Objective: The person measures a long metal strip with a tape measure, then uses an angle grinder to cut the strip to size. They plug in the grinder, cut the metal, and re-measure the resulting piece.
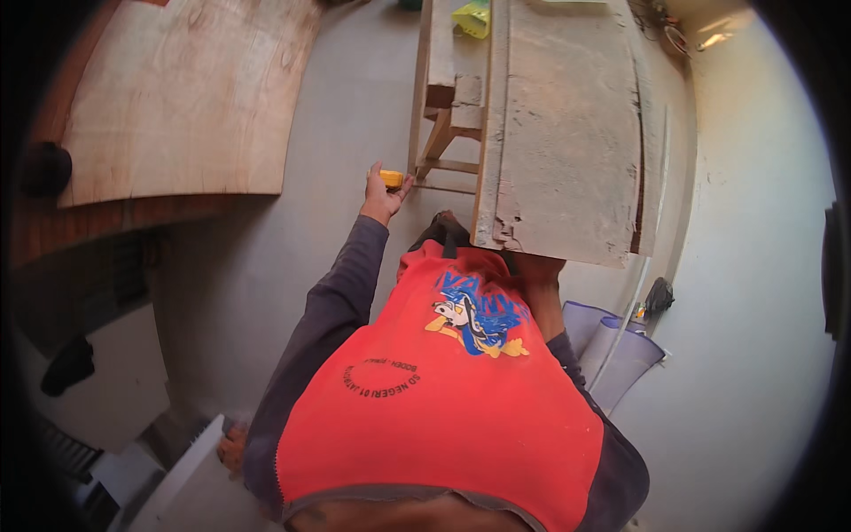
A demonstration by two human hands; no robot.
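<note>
My left hand (384,195) reaches forward beside the wooden workbench, its fingers curled around a small yellow tape measure (391,179). Just right of that hand is the bench's wooden leg frame (448,166), with a thin dark line low across it; I cannot tell if it is a rung or tape. My right forearm (542,293) goes down at the near end of the worn bench top (572,124). The board's edge hides the right hand, so its fingers do not show. My red shirt with dark sleeves fills the lower middle.
A large plywood sheet (191,97) lies at the upper left. Rolled purplish-grey material (620,359) and a black bag (659,295) are on the right by the pale wall. At the lower left, another person's hand (232,449) rests by a white panel. A yellow-green item (472,18) lies at the far end.
</note>
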